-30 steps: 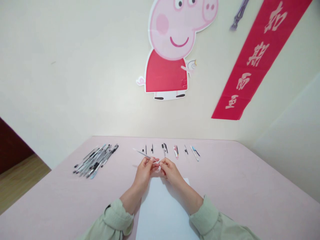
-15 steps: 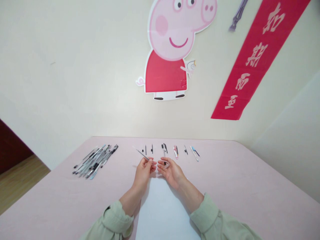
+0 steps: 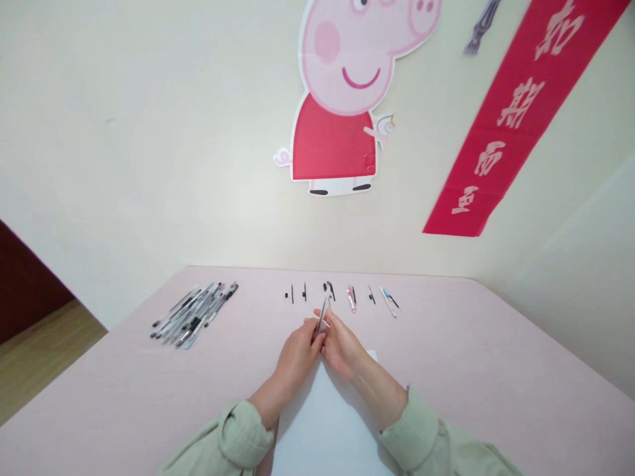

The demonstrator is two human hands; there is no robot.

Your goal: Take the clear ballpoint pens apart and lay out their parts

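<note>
In the lower middle of the frame, the left hand (image 3: 296, 348) closes its thumb and fingers around a slim grey pen-like tube (image 3: 322, 315), whose upper end tilts up and its lower end disappears behind the fingers. The right hand (image 3: 343, 345) is cupped against it, fingers half extended—whether it grips anything is hard to tell, since the left hand and the tube cover part of its palm. Both forearms, in pale green sleeves (image 3: 411, 430), are cut off at the bottom edge, as is the white rectangular sheet (image 3: 325, 430) below them. At centre left lies a heap of grey, black and clear pens (image 3: 196, 314), overlapping too much to count; beyond the hands, small pen parts (image 3: 350, 301) form a row, some too tiny to identify.
</note>
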